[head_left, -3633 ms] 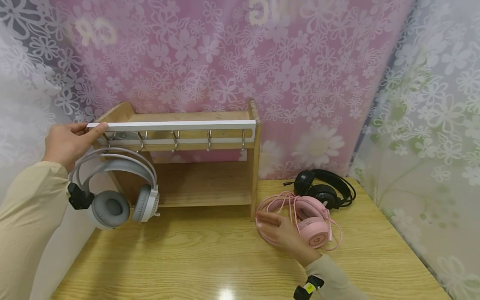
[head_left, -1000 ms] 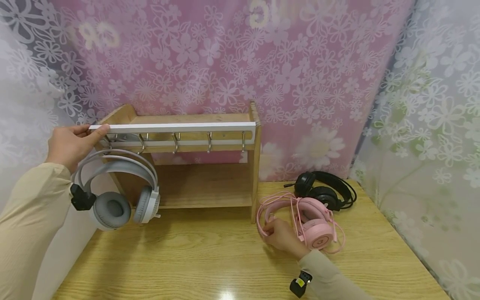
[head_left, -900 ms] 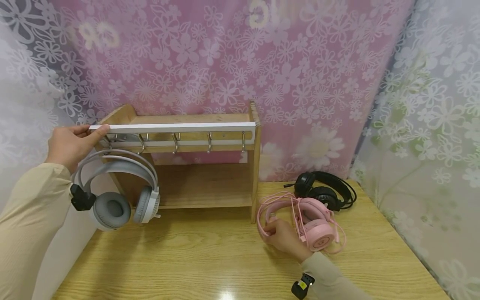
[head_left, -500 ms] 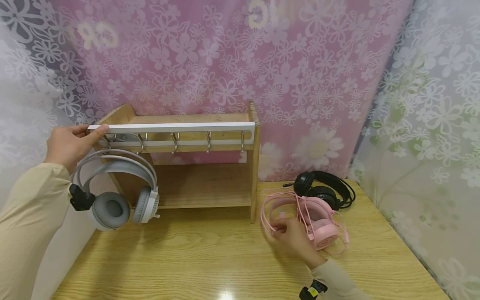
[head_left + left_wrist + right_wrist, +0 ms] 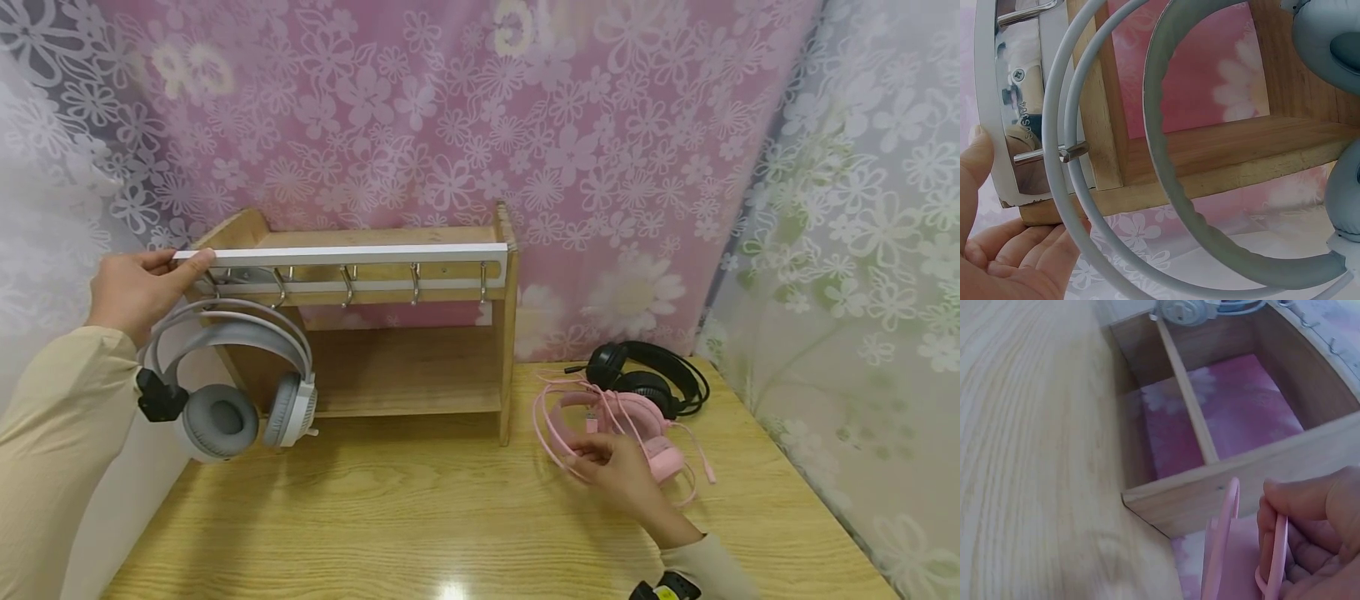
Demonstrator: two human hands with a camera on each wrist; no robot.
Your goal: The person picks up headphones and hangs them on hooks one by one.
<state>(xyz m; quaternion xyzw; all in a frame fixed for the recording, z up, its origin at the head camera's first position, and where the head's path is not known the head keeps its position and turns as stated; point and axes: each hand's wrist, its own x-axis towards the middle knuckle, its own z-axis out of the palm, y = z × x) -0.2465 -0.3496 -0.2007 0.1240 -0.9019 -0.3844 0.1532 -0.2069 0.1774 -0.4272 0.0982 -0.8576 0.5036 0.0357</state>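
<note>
My left hand (image 5: pixel 135 292) grips the left end of the white hook rail (image 5: pixel 352 255), thumb in front and the other fingers behind and below the wooden shelf's edge. From the leftmost hook hang white headphones with grey ear pads (image 5: pixel 221 421), just under that hand. On the right of the table, my right hand (image 5: pixel 626 479) pinches a thin outer band of the pink headphones (image 5: pixel 637 412). In the right wrist view, thumb and fingertips close round this thin pink hoop (image 5: pixel 1280 547). The hand partly covers the pink ear cup, and loose pink cable lies over the headband.
Black headphones (image 5: pixel 682 375) lie right behind the pink pair, overlapping it in the head view. The wooden shelf (image 5: pixel 508 350) stands left of both, with several bare metal hooks (image 5: pixel 416 283) along its rail. Floral curtains (image 5: pixel 450 108) enclose the back and sides.
My right hand goes from fingers extended over the pink headphones to pinching their band, then shifts right. The pink headphones slide and turn to the right with it. My left hand stays on the rail.
</note>
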